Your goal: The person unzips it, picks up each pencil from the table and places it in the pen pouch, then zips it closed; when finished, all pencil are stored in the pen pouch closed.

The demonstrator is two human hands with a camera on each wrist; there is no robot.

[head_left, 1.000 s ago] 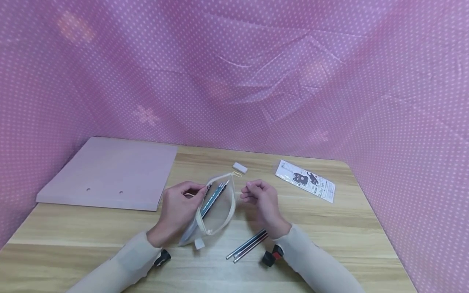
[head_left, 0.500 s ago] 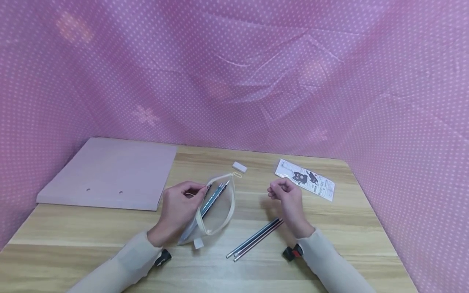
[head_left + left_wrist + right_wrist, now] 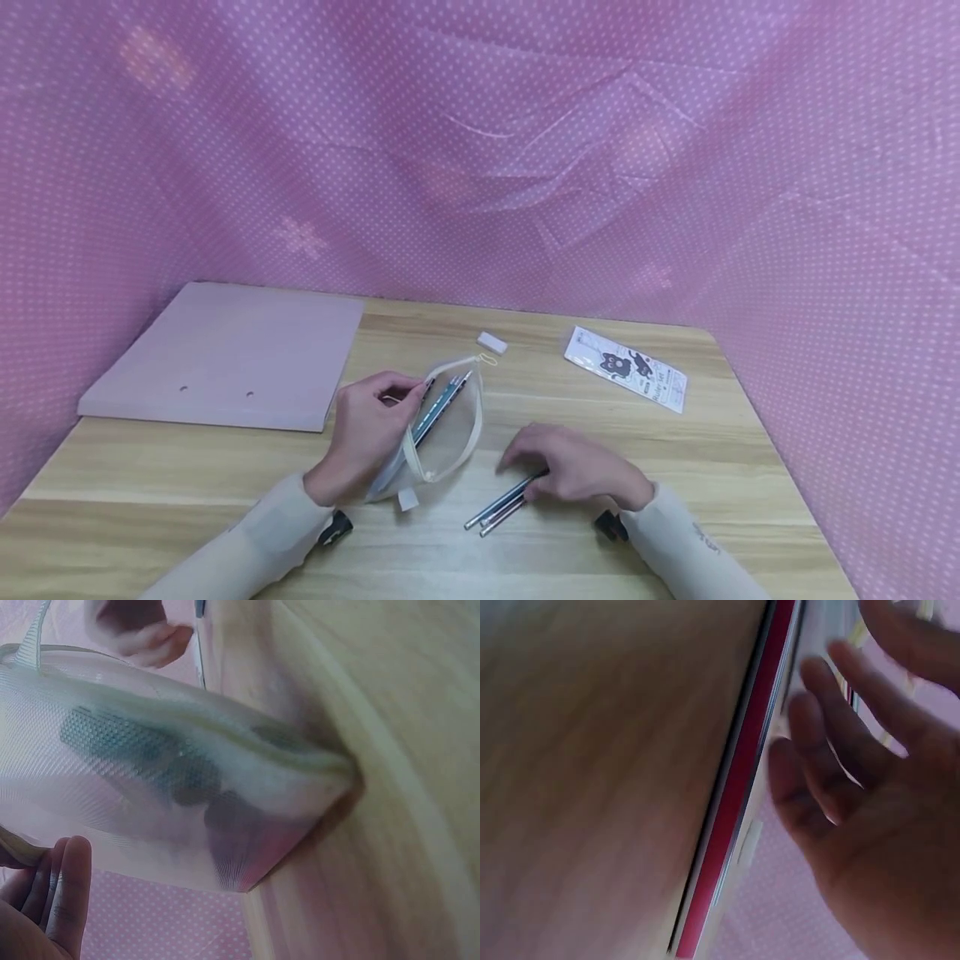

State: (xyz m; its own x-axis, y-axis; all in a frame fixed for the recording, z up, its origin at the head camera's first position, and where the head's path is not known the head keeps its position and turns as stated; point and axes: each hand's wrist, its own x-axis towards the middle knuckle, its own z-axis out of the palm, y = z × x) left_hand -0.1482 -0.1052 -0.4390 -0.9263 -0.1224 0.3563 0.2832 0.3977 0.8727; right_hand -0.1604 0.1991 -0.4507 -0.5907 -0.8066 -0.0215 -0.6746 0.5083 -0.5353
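While the left hand (image 3: 367, 429) pinches the rim of the pouch (image 3: 453, 435) containing striped pencils (image 3: 437, 412), the right hand (image 3: 573, 462), fingers parted and released, is positioned over loose pencils (image 3: 501, 509) on the table (image 3: 420, 560).

The white packet (image 3: 625, 369) reads "Ruler Set"; lettering (image 3: 706, 538) on the right sleeve (image 3: 684, 552) (small, slanted) is illegible.

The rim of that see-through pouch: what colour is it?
Pale cream: the pouch shows its rim best in the head view.
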